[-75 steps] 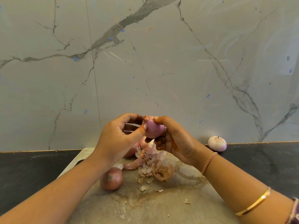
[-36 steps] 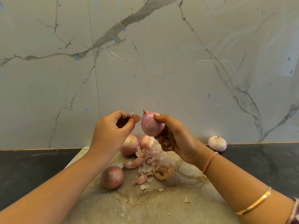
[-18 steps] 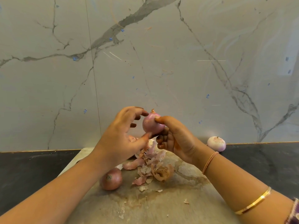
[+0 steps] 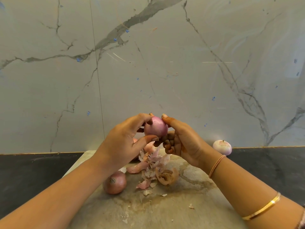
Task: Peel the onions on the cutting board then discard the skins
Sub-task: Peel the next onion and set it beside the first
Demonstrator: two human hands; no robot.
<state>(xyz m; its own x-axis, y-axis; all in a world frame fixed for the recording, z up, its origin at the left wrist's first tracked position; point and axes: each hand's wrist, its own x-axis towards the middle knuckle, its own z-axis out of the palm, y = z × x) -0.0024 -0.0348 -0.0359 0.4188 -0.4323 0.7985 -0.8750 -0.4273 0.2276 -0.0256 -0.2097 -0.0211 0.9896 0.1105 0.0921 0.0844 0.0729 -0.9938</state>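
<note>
**Peeling a red onion by hand.** A small red onion [image 4: 156,128] is held in the air over the far end of the cutting board [image 4: 181,212], gripped from both sides. The left hand [image 4: 122,142] curls round it, with the forefinger at the dry tip and the thumb under the bulb. The right hand [image 4: 181,142] pinches the opposite side, thumb on top and the other fingers folded beneath. Neither hand is slack or spread.

The bulb looks mostly smooth and pink, with a brown scrap at the tip, so little skin seems to remain. The step is probably done best with the right hand steadying while a left nail lifts the papery edge and draws it down toward the root. Turning the bulb between pulls, and keeping it above the board, would let the scraps fall together.

No bowl or bin is in view. The board carries a heap of skins [image 4: 153,164], one unpeeled onion [image 4: 114,182] beside the left forearm, and another onion [image 4: 148,148] partly hidden behind the left hand. A pale peeled onion [image 4: 222,147] sits off the board on the dark counter [image 4: 33,171], against the marble wall.
</note>
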